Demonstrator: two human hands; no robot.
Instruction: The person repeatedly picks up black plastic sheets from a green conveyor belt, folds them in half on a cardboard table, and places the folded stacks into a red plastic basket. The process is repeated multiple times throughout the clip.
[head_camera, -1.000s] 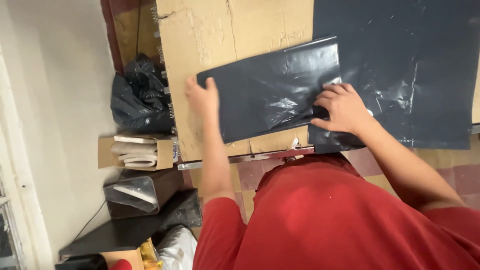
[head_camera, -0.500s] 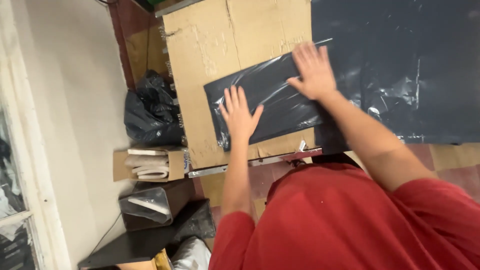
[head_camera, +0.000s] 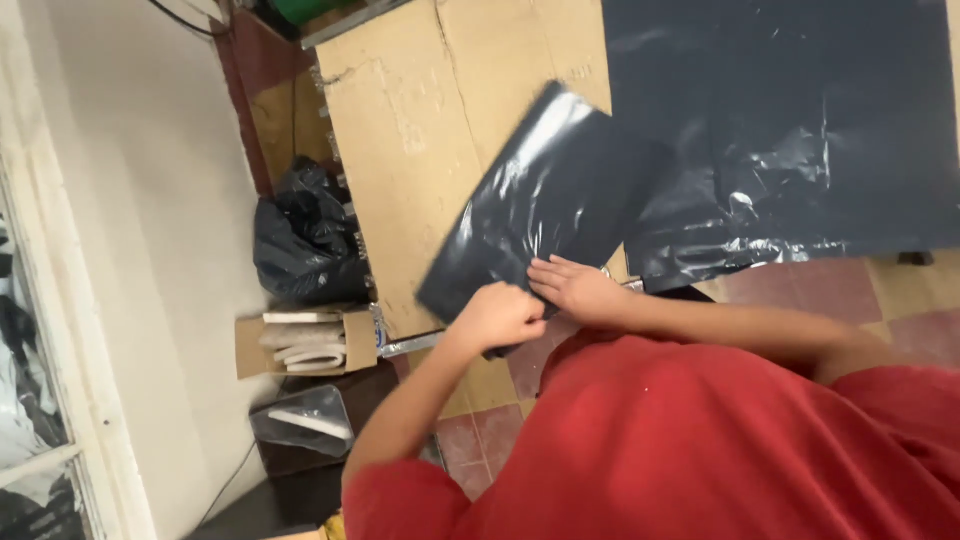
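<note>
The person is gripping the near edge of a folded black plastic bag (head_camera: 545, 215), which is lying slantwise on the cardboard-covered surface (head_camera: 400, 150), its far corner reaching toward a larger sheet of black plastic (head_camera: 790, 120) spread flat to the right. The left hand (head_camera: 500, 316) is curling closed over the bag's near corner, fingers tucked under so that the grip itself is hidden, and the right hand (head_camera: 575, 287) is pinching the same edge just beside it, fingers narrow and pressing on the film. Thin, glossy film like this probably slides and traps air, so the fold is best handled by keeping both hands low on the edge, holding the layers square to each other, and pressing flat from the near side outward. The edge is overhanging the surface's rim slightly, so drawing it too far may let it slump. A stuffed black bag (head_camera: 305, 245) and an open cardboard box (head_camera: 305, 342) are sitting on the floor to the left.
</note>
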